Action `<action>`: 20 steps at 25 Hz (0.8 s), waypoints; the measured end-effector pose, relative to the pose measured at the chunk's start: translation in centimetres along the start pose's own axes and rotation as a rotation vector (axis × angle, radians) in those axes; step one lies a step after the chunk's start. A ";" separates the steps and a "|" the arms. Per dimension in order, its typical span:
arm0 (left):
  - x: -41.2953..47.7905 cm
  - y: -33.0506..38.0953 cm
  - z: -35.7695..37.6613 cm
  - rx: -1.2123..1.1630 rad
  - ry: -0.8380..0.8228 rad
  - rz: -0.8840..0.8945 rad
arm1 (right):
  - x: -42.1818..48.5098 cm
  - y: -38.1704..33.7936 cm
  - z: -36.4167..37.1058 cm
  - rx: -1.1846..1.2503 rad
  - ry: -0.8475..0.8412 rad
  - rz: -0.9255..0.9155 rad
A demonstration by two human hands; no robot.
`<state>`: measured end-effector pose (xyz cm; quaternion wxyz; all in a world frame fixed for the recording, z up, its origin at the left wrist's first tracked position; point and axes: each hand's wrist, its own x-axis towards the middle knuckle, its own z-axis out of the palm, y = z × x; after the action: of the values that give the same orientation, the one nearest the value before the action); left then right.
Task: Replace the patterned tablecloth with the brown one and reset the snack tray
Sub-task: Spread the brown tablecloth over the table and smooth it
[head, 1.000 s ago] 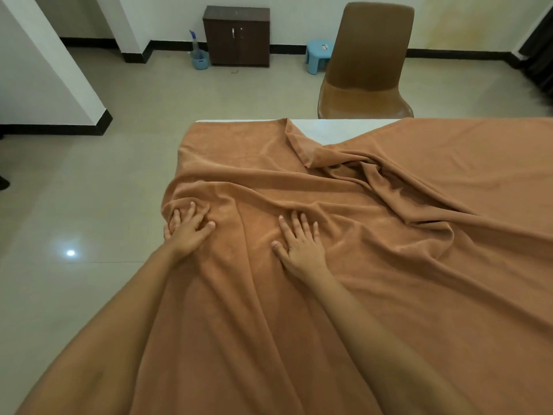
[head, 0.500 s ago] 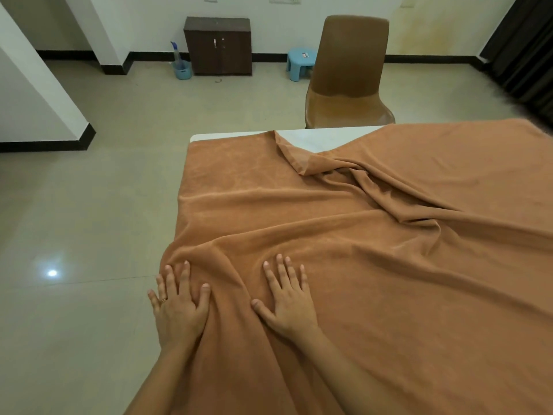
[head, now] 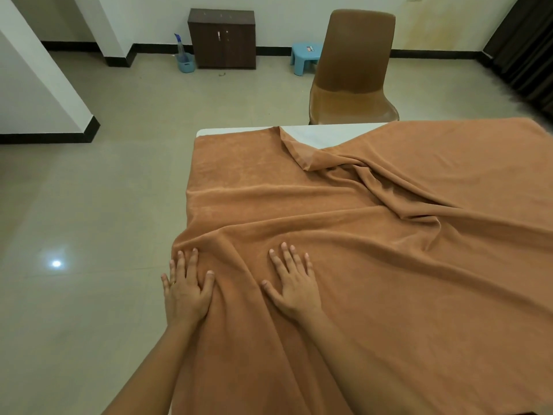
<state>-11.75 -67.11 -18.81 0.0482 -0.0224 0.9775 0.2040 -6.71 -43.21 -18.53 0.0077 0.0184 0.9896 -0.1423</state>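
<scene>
The brown tablecloth [head: 374,241] covers most of the white table [head: 323,133], with long folds running across it and one edge flipped back near the far side, where a bare strip of table shows. My left hand [head: 187,290] lies flat with straight fingers on the cloth at the table's left edge. My right hand [head: 294,284] presses flat on the cloth a little to the right, fingers spread. The patterned tablecloth and the snack tray are not in view.
A brown chair [head: 354,70] stands at the table's far side. Against the back wall are a dark wooden cabinet [head: 223,38], a small blue stool [head: 305,56] and a blue bucket with a spray bottle [head: 185,59]. Tiled floor lies to the left.
Both hands slid back along the cloth toward me, and the left one went from fingers bunched in a fold to lying flat. The folds near the left edge are flatter.
</scene>
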 end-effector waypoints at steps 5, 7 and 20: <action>1.6 -3.0 -1.8 0.156 -0.026 0.061 | -1.3 3.6 -1.2 -0.078 0.027 0.072; 1.9 -3.0 -3.3 0.130 0.076 0.157 | -2.3 1.4 -1.5 -0.045 0.085 0.142; 9.5 -1.9 -3.7 0.319 -0.459 0.695 | -6.1 -17.3 5.5 -0.023 0.112 0.283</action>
<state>-21.38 -70.57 -17.19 0.1953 0.3613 0.9102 0.0546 -1.23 -61.59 -18.84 -0.0273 0.1657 0.9776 -0.1272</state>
